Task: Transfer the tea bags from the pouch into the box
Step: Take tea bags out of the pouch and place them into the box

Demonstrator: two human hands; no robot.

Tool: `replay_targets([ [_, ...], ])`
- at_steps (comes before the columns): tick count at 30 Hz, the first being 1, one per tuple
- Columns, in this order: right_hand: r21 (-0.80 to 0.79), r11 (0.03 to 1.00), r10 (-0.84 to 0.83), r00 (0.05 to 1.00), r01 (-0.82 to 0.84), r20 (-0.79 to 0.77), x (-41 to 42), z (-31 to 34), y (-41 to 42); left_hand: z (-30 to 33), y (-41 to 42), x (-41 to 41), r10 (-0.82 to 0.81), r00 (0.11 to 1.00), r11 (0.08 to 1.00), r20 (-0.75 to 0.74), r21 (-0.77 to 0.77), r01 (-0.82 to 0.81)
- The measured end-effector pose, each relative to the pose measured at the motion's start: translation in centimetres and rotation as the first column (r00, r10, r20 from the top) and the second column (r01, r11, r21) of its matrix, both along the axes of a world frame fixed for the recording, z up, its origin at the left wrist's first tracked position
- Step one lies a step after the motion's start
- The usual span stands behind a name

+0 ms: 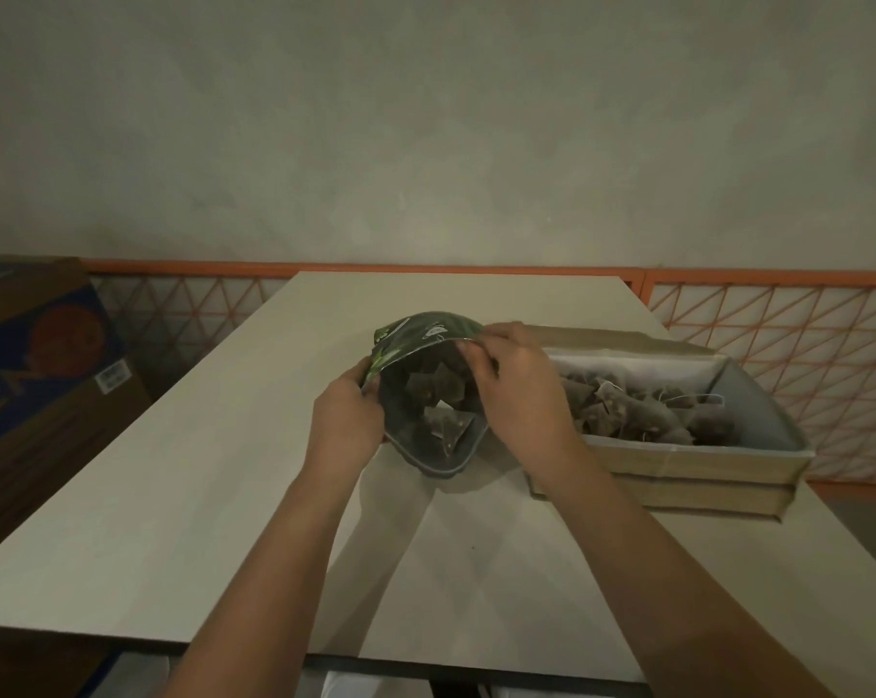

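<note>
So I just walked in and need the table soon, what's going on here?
A person is moving tea bags from a green pouch into a cardboard box on the table. Both hands hold the pouch's mouth open: the left hand grips its left edge, the right hand pinches the top rim. Several pyramid tea bags are still inside the pouch, and a pile of tea bags already lies in the box just to the right.

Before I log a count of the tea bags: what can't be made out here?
- Pouch contents, head view: deeper tea bags hidden by its walls and dim light.
- Box: near corner hidden behind the right hand.
- Cardboard carton: lettering cut off by the left edge.
</note>
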State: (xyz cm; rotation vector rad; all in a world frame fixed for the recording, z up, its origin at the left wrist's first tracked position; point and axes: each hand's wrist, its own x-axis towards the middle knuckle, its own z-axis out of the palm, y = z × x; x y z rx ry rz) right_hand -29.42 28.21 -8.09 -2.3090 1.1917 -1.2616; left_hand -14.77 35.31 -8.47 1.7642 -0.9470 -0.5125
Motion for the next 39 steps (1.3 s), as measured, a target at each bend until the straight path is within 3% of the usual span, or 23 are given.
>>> replay_targets([
  [3, 0.181, 0.982, 0.058, 0.998, -0.058, 0.002, 0.7, -0.1, -0.1, -0.1, -0.2, -0.1, -0.010, 0.990, 1.000, -0.139, -0.001, 0.010],
  [5, 0.188, 0.980, 0.069, 0.998, -0.066, -0.006, 1.2, -0.9, 0.0, -0.2, -0.2, -0.3, -0.022, 0.974, 1.000, -0.226, -0.016, 0.019],
  [8, 0.165, 0.977, 0.103, 0.979, -0.132, 0.175, 1.7, -1.4, 0.6, -0.5, -0.1, -0.6, -0.043, 0.985, 0.999, -0.165, -0.039, 0.037],
  [12, 0.002, 0.991, 0.125, 0.941, -0.132, 0.315, 1.6, -1.5, 1.5, -0.4, 0.4, -1.4, -0.059, 0.998, 0.985, 0.022, -0.161, 0.062],
  [16, -0.221, 0.969, 0.193, 0.890, -0.108, 0.413, 0.9, -1.6, 2.3, -1.0, 1.0, -1.7, -0.095, 0.995, 0.929, 0.001, -0.359, 0.089],
  [22, -0.083, 0.991, 0.125, 0.924, -0.102, 0.361, 1.2, -3.1, 1.1, -2.4, 0.2, -1.8, -0.075, 0.997, 0.940, -0.037, -0.335, 0.058],
  [28, -0.112, 0.987, 0.148, 0.913, -0.113, 0.381, 0.9, -3.3, 1.9, -2.9, 0.8, -1.9, -0.073, 0.997, 0.933, -0.015, -0.355, 0.063],
  [33, -0.060, 0.994, 0.104, 0.961, -0.091, 0.258, 0.7, -4.1, 1.6, -4.0, 1.0, -1.3, -0.085, 0.995, 0.968, 0.058, -0.230, 0.096],
  [36, -0.067, 0.994, 0.097, 0.963, -0.082, 0.251, 0.7, -3.9, 1.7, -4.7, 1.0, -0.4, -0.064, 0.979, 0.989, 0.196, -0.115, 0.088],
  [39, -0.087, 0.991, 0.124, 0.950, -0.102, 0.287, 0.4, -3.4, 1.9, -4.7, 1.7, 0.1, -0.028, 0.955, 0.960, 0.295, -0.260, 0.108],
])
